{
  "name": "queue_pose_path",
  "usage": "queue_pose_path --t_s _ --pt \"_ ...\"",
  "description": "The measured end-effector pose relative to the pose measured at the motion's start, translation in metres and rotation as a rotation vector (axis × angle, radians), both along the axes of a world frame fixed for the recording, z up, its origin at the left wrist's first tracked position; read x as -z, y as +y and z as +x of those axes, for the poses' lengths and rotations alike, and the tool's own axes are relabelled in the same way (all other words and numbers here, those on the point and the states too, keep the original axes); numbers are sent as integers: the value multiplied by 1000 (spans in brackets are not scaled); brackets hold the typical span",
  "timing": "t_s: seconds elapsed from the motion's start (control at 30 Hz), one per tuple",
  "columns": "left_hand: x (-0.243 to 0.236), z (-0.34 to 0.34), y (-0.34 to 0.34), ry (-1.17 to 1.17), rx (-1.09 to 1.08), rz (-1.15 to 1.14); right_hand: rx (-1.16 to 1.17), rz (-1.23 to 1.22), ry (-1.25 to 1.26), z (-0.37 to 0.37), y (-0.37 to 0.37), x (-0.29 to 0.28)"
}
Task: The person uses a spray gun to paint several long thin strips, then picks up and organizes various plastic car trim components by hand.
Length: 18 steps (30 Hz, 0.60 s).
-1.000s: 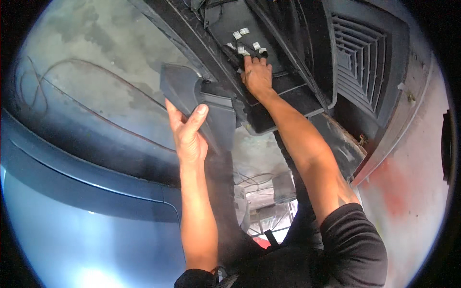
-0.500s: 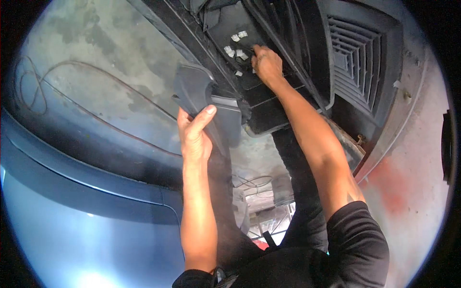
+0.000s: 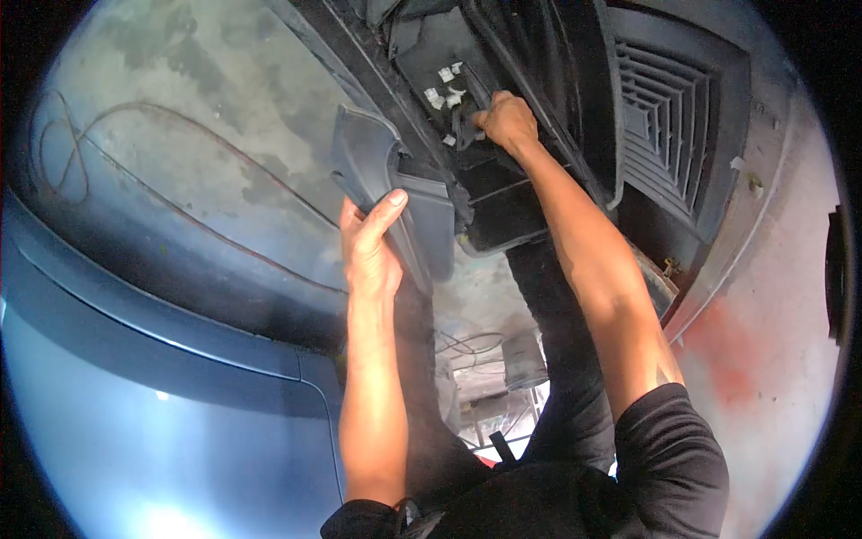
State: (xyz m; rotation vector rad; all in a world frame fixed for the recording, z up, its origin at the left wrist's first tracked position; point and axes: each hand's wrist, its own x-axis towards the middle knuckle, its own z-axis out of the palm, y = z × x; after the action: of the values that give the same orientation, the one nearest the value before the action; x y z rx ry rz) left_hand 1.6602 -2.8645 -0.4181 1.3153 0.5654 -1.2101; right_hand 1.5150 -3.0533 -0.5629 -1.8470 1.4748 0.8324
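A grey plastic trim panel (image 3: 366,153) with a curved cutout is in my left hand (image 3: 371,242), thumb on its face and fingers behind it. My right hand (image 3: 509,124) reaches into a black plastic tray-like part (image 3: 498,214) at the upper middle. Its fingers are curled downward beside several small white clips (image 3: 435,98). Dark pieces lie under the fingertips; what they grip, if anything, is hidden.
To the left, a blue painted car panel (image 3: 180,404) curves up from the lower edge. A thin cable or hose (image 3: 206,223) loops over the stained floor (image 3: 206,72). A square louvred grille (image 3: 660,117) stands at the right, near a pale wall (image 3: 763,296) with a red smudge.
My right hand has shifted slightly right, its fingers more curled. The trim panel in my left hand has turned a little, and one white clip by the right fingers looks differently placed.
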Motion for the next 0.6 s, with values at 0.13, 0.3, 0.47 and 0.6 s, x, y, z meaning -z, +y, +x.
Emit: queue_pose_path --t_s 0.13,0.3,0.47,0.6 --pt "-3 -2 -9 30 -24 26 -16 -7 -6 -29 10 10" --pt "0 -2 -1 110 69 12 327 282 -414 -29 -5 -53" --pt "-7 -10 -9 162 168 -98 306 252 -559 -19 17 -143" --pt "-9 -15 -7 206 263 -85 142 286 -618 -12 34 -166"
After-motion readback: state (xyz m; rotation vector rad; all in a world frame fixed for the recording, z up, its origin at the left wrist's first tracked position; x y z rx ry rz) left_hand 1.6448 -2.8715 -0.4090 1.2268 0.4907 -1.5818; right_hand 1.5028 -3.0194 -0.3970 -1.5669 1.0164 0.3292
